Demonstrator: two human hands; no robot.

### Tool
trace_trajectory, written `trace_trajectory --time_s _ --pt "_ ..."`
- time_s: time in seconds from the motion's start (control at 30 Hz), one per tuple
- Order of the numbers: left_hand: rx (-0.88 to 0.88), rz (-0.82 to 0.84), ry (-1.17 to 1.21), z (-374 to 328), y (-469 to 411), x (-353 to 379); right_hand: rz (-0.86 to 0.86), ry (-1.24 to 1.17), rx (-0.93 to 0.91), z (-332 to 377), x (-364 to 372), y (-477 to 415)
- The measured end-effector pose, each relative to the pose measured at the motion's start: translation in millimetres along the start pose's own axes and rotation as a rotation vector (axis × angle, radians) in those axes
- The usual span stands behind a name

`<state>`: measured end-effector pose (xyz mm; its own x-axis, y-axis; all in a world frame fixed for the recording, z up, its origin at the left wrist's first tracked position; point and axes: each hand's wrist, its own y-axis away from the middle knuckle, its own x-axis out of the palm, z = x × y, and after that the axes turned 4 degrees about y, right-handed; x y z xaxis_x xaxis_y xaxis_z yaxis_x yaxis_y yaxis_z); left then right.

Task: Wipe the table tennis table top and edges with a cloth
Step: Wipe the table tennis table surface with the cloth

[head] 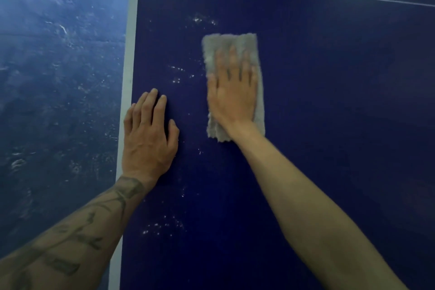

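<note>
Your right hand (231, 92) lies flat on the folded grey cloth (235, 41), fingers (233, 59) straight and slightly spread. It presses the cloth to the blue bench (329, 101) top, well inside the white edge band (128, 77); a flat palm likely spreads the wiping pressure. Your left hand (149, 139) rests open beside that band, fingers together, apparently bracing your lean. White specks (176, 73) remain between the hands and nearer you. The left hand blocks the cloth's path to the edge.

No lettering legible on the table tennis table (329, 101), tattoo (94, 241) on the left forearm (42, 263) too blurred to read
</note>
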<state>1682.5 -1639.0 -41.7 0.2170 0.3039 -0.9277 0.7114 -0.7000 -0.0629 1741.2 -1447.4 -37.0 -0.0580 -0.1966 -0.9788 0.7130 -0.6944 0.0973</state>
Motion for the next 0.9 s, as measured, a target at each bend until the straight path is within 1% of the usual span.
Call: trace_trajectory --time_s 0.07,0.1,0.13,0.17,0.27,0.33,0.4,0.43,0.47,0.53,0.57,0.6,0.63,0.67,0.73,0.8,0.87,0.9 --pt "0.001 0.001 -0.006 -0.8 -0.4 0.5 0.022 0.041 -0.23 11.0 7.1 30.2" --pt "0.0 -0.001 -0.006 -0.8 -0.8 0.3 0.037 0.055 -0.307 7.6 8.1 42.8" --pt "-0.003 -0.002 -0.002 -0.6 -1.0 -0.1 0.05 0.058 -0.333 -1.2 7.4 49.0" --pt "-0.005 -0.001 0.003 -0.3 -1.1 -0.3 0.059 0.056 -0.309 -12.5 4.6 46.7" --pt "-0.01 -0.001 0.002 0.3 -1.2 0.3 0.057 0.068 -0.095 -36.8 -7.2 2.4" --pt "-0.004 -0.004 0.001 1.8 -1.5 2.7 0.024 0.038 0.039 -35.7 -13.2 -37.9" --pt "0.002 -0.014 -0.006 3.6 -1.4 5.8 0.008 0.002 0.077 -17.5 -13.0 -66.8" --pt "0.004 -0.017 -0.014 5.5 -0.8 6.4 0.012 0.001 0.048 -3.5 -10.6 -71.6" --pt "0.007 -0.018 -0.015 6.3 -0.6 6.9 0.011 0.022 -0.018 9.9 -8.4 -68.9" --pt "0.011 -0.014 -0.011 4.8 -0.6 6.9 0.015 0.073 -0.235 25.9 -2.7 -48.0" --pt "0.007 -0.012 -0.014 4.2 -0.4 6.7 0.03 0.077 -0.336 25.4 -0.6 -34.7" --pt "0.004 -0.011 -0.015 4.7 -0.6 6.6 0.045 0.075 -0.398 18.9 0.4 -23.6" --pt "0.005 -0.01 -0.013 5.5 -1.3 6.7 0.058 0.067 -0.41 7.8 -0.8 -17.5" --pt "0.005 -0.007 -0.011 6.3 -1.6 6.8 0.066 0.061 -0.371 -4.7 -4.6 -19.3" --pt "0.01 -0.001 -0.015 6.6 -1.7 8.4 0.059 0.079 -0.197 -25.3 -13.5 -45.3" --pt "0.008 -0.002 -0.014 7.2 -1.7 9.0 0.04 0.068 -0.017 -28.3 -22.8 -87.6" --pt "0.008 -0.006 -0.015 7.3 -1.3 9.1 0.035 0.013 0.073 -14.3 -26.8 -121.2" --pt "0.01 -0.005 -0.019 7.3 -1.4 9.2 0.04 -0.004 0.075 -3.0 -25.2 -130.6"
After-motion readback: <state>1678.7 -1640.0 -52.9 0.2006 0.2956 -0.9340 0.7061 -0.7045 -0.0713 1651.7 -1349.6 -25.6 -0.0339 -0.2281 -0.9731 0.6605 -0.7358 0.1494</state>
